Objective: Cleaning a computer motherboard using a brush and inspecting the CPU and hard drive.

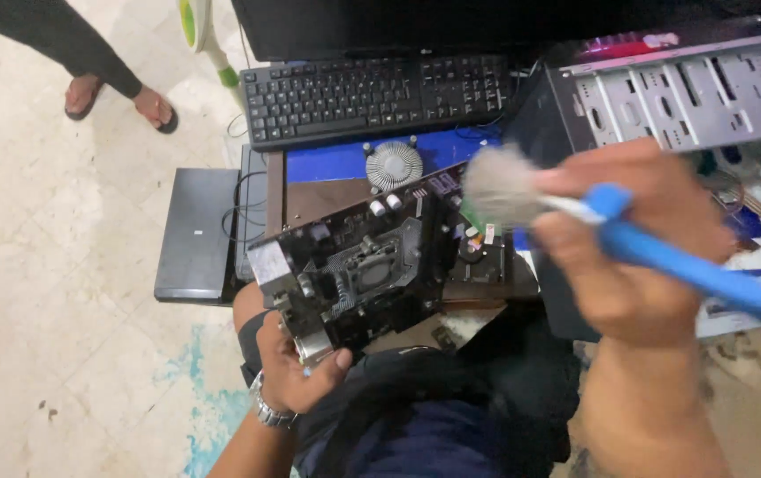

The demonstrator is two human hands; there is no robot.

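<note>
Head view, looking down over the person's lap. Left hand (pixel 296 367), watch on the wrist, is curled around the lower corner of a black motherboard (pixel 358 265), thumb on its face and fingers behind; the board is held tilted, component side up, with its empty square processor socket (pixel 372 265) in plain sight. Right hand (pixel 633 243) is closed in a fist-like grip around the blue handle of a brush (pixel 664 257); the pale bristle head (pixel 497 184) sits just beyond the motherboard's upper right edge, blurred, so whether it touches the board cannot be told. Taking the motherboard as landmark: directly beyond it lies a round finned cooler (pixel 393 165) on a blue surface (pixel 327 161), and further beyond that a black keyboard (pixel 372 96) below a dark monitor (pixel 380 26). To the motherboard's right stands an open grey computer case (pixel 664 97), rear panel with slot cut-outs facing the camera; inside its open side only loose wires (pixel 757 208) can be made out, the rest is hidden by the right hand. To the motherboard's left a flat black device (pixel 196 232) rests at the edge of the pale tiled floor (pixel 53 265). Far upper left of the motherboard, another person's sandalled feet (pixel 119 99) stand on the floor.
</note>
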